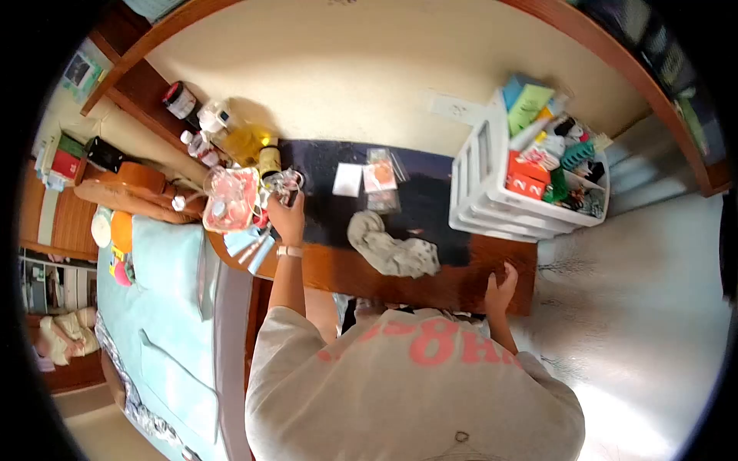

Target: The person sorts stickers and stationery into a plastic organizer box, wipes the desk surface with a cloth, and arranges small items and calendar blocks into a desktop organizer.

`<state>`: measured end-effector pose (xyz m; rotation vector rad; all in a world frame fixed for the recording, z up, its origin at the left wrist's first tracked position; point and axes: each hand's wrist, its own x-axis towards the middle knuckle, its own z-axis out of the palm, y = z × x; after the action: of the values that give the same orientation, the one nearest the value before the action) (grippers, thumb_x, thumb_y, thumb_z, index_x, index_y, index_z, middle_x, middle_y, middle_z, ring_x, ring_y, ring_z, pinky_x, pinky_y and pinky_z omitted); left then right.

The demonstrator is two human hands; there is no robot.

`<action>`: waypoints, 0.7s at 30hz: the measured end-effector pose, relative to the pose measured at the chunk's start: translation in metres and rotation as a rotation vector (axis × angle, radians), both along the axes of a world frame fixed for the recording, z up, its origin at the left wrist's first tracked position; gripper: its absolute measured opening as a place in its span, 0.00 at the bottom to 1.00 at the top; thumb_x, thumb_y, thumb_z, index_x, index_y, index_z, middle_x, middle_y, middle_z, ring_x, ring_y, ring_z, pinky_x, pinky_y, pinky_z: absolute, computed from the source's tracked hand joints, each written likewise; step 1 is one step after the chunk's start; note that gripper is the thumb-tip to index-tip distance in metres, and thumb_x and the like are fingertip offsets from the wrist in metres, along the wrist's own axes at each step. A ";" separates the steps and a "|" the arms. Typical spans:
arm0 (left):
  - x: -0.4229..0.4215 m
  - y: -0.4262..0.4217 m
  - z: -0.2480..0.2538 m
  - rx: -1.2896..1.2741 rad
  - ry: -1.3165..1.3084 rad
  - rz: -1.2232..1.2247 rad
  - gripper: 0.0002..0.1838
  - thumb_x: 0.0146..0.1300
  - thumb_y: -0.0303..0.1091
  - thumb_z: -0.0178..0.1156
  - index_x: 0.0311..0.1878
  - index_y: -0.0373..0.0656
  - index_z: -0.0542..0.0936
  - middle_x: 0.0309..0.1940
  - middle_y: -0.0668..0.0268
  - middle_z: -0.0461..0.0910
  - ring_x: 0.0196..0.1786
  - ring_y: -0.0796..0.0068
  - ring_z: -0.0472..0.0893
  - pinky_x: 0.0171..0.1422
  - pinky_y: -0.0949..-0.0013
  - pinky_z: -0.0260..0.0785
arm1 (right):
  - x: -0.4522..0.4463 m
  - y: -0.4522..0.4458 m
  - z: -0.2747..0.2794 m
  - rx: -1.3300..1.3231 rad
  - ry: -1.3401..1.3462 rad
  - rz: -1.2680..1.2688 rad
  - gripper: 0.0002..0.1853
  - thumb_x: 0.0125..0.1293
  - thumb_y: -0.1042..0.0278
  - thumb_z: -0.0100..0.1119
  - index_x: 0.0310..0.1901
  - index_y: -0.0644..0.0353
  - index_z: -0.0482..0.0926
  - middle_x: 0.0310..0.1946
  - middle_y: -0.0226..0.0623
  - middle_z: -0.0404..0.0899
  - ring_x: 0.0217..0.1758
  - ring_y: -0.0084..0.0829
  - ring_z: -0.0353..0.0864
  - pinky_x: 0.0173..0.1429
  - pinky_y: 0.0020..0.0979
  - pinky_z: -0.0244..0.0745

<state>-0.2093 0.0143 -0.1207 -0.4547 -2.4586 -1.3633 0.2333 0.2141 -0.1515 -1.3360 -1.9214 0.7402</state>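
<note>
My left hand is stretched out to the back left of the desk. Its fingers curl at a cluster of shiny, clear plastic-looking items; what exactly they grip is too small to make out. Just left of it is a pink-and-white basket with small things inside, and blue-and-white packets lie below. My right hand hovers by the desk's front right edge, fingers apart and holding nothing. Between the hands lies a crumpled grey-white cloth. Behind it are a white card and small clear packets.
A white drawer unit piled with boxes and small goods stands at the back right. Bottles, one with yellow liquid, crowd the back left corner. A brown guitar and a bed are to the left. A wooden shelf edge hangs overhead.
</note>
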 end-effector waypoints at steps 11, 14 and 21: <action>-0.167 0.045 0.024 -0.890 0.027 0.014 0.36 0.40 0.48 0.66 0.50 0.38 0.64 0.39 0.53 0.71 0.45 0.54 0.72 0.50 0.55 0.62 | -0.207 -0.111 0.033 -0.176 0.298 0.286 0.20 0.59 0.74 0.53 0.54 0.65 0.64 0.48 0.43 0.65 0.49 0.33 0.71 0.52 0.32 0.66; -0.175 0.050 0.015 -0.923 -0.015 -0.065 0.33 0.43 0.43 0.63 0.51 0.40 0.63 0.39 0.54 0.70 0.43 0.54 0.74 0.46 0.55 0.66 | -0.253 -0.135 0.082 -0.217 0.345 0.352 0.21 0.59 0.76 0.52 0.55 0.64 0.63 0.48 0.42 0.66 0.45 0.30 0.73 0.49 0.29 0.68; -0.163 0.052 0.031 -0.187 0.104 -0.770 0.44 0.32 0.25 0.66 0.59 0.37 0.58 0.40 0.49 0.74 0.42 0.51 0.75 0.47 0.59 0.69 | -0.265 -0.141 0.098 -0.260 0.487 0.357 0.21 0.59 0.80 0.50 0.55 0.60 0.61 0.50 0.38 0.66 0.42 0.25 0.72 0.48 0.24 0.67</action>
<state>-0.3724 0.0666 -0.0898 -1.5941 -2.4191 -1.2847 -0.0314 0.0732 -0.0536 -0.8453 -1.7122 1.3900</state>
